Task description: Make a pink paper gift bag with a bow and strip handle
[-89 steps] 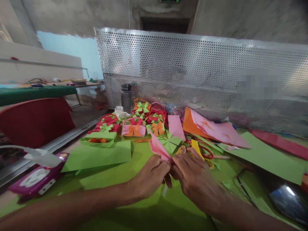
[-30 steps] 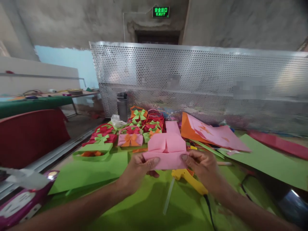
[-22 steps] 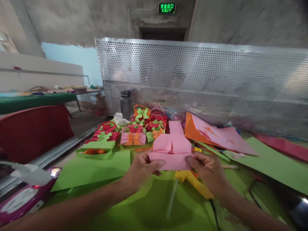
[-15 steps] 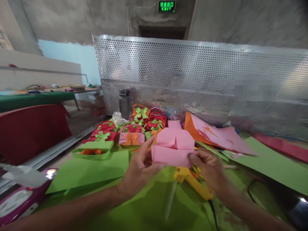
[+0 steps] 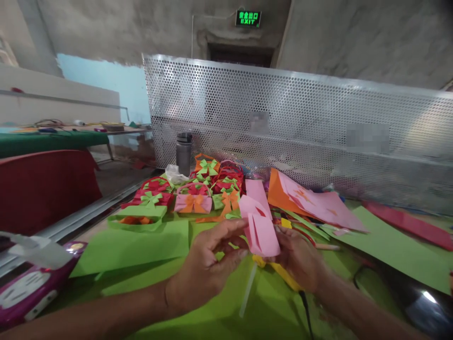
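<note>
A folded pink paper piece [image 5: 260, 229] is held upright in front of me, turned edge-on to the right. My right hand [image 5: 300, 257] grips its lower right side with curled fingers. My left hand [image 5: 208, 264] sits just left of it with fingers spread and thumb reaching toward the paper's lower edge. Under the hands lies a yellow glue gun [image 5: 279, 274] with a clear glue stick [image 5: 247, 295] on the green table [image 5: 219, 311].
Finished paper baskets with bows [image 5: 194, 198] are grouped behind, beside a grey bottle [image 5: 184, 152]. Green sheets [image 5: 132, 245], pink and orange sheets [image 5: 311, 198] lie around. A perforated metal screen [image 5: 300, 123] backs the table. A purple device [image 5: 24, 293] is at the left, a red chair [image 5: 46, 186] beyond it.
The pink piece was held flat and wide by both hands; it is now rotated sideways in my right hand, and my left hand has let go and spread its fingers.
</note>
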`<state>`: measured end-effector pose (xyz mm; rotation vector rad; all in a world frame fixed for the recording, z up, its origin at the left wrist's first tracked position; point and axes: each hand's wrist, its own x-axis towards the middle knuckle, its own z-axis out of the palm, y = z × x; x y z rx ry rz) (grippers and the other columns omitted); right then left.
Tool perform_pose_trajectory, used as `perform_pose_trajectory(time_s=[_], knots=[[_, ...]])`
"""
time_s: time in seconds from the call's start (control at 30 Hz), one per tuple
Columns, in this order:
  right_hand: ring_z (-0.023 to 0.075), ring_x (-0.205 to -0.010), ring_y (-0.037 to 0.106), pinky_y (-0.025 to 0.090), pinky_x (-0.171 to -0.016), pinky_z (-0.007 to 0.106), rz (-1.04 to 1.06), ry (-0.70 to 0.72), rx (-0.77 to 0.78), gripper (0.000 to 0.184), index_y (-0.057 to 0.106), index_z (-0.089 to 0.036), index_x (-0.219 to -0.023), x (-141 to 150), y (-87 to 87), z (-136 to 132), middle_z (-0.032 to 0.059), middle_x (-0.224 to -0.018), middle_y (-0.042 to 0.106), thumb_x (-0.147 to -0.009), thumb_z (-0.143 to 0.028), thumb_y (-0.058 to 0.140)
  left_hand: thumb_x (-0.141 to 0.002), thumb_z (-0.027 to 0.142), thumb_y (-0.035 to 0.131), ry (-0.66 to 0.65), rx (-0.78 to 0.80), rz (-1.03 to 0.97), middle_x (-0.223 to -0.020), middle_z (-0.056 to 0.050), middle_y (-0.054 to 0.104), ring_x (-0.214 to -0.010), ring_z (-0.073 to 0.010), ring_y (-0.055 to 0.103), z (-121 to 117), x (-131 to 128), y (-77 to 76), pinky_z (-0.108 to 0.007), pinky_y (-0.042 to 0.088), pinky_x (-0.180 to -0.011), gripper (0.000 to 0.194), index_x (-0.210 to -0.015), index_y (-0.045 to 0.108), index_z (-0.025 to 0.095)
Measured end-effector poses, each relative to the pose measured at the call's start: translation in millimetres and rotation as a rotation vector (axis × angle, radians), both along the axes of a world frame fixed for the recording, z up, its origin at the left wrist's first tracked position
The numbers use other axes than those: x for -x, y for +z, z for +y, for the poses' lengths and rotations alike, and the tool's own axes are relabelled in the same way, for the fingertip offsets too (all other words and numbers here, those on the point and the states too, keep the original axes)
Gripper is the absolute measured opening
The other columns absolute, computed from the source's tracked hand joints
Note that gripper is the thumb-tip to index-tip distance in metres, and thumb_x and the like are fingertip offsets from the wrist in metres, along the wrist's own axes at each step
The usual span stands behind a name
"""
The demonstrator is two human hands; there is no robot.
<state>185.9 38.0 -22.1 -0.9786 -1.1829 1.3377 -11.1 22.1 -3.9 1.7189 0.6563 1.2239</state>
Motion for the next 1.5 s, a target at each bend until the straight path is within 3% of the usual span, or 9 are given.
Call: perform_pose_trajectory(time_s=[0.13,0.43,0.67,0.83,0.93,1.13,1.3,1.5], knots=[[0.0066,-0.04,0.045,0.04,-0.042,0.02,0.087,0.08,0.244,0.026,0.054,-0.016,-0.062,1,-1.6,-4,-0.0028,-0.053,0.055,-0.072,-0.038,0.063,-0.077,0.018,0.059,-0.003,0.026,-0.04,-0.097,-0.009,0.065,-0.085,-0.0189,0.062,3,-2,-4.4,-0.027,0.052,-0.073,0.032,-0.108,0.059,0.015],[0.0071,-0.036,0.041,0.038,-0.039,0.021,0.05,0.073,0.323,0.027,0.051,-0.017,-0.06,2,-3.9,-4,-0.0045,-0.043,0.048,-0.07,-0.039,0.063,-0.078,0.021,0.059,-0.035,0.069,-0.061,-0.092,-0.008,0.066,-0.082,-0.0182,0.061,6,-1,-9.1,-0.03,0.05,-0.074,0.029,-0.107,0.062,0.018],[0.0087,-0.049,0.046,0.042,-0.044,0.021,0.02,-0.19,0.104,0.029,0.057,-0.017,-0.078,-4,0.2,0,-0.003,-0.063,0.055,-0.071,-0.045,0.062,-0.071,0.022,0.066,-0.025,0.134,0.016,-0.087,-0.008,0.066,-0.074,-0.015,0.058,9,-1,-1.1,-0.024,0.048,-0.065,0.032,-0.102,0.064,0.014],[0.0127,-0.051,0.052,0.041,-0.047,0.023,-0.385,-0.399,-0.234,0.028,0.052,-0.02,-0.075,-14,2.0,-2,-0.0021,-0.06,0.056,-0.082,-0.046,0.047,-0.066,0.026,0.07,-0.078,0.301,-0.066,-0.081,-0.006,0.068,-0.069,-0.013,0.058,16,-4,-1.1,-0.022,0.046,-0.061,0.028,-0.091,0.067,0.014],[0.0134,-0.051,0.053,0.041,-0.052,0.024,-0.63,-0.455,-0.423,0.03,0.049,-0.021,-0.068,-14,7.9,-11,-0.0022,-0.054,0.056,-0.087,-0.042,0.041,-0.063,0.028,0.07,0.015,0.385,-0.04,-0.066,-0.004,0.065,-0.058,-0.0123,0.055,19,-5,-4.1,-0.021,0.043,-0.051,0.025,-0.08,0.066,0.01],[0.0116,-0.052,0.055,0.042,-0.052,0.02,-0.788,-0.467,-0.716,0.019,0.052,-0.021,-0.074,-7,10.4,-21,-0.0032,-0.057,0.059,-0.088,-0.028,0.042,-0.061,0.023,0.07,0.145,0.303,-0.038,-0.052,0.001,0.056,-0.047,-0.0079,0.046,29,-3,-12.5,-0.019,0.039,-0.045,0.013,-0.066,0.067,0.011],[0.0112,-0.058,0.058,0.042,-0.056,0.02,-0.832,-0.416,-0.786,0.009,0.053,-0.021,-0.08,-9,1.5,-17,-0.0032,-0.063,0.062,-0.086,-0.026,0.048,-0.055,0.017,0.074,0.173,0.194,-0.14,-0.06,0.0,0.063,-0.054,-0.0092,0.051,38,0,-12.6,-0.018,0.041,-0.049,0.012,-0.066,0.069,0.014],[0.0104,-0.052,0.048,0.037,-0.05,0.02,-0.869,-0.367,-0.665,0.018,0.048,-0.021,-0.07,-9,0.5,-14,-0.0044,-0.057,0.052,-0.086,-0.03,0.047,-0.055,0.018,0.075,0.149,0.24,-0.161,-0.062,0.001,0.063,-0.056,-0.0098,0.052,42,1,-14.0,-0.019,0.042,-0.052,0.015,-0.068,0.069,0.014]])
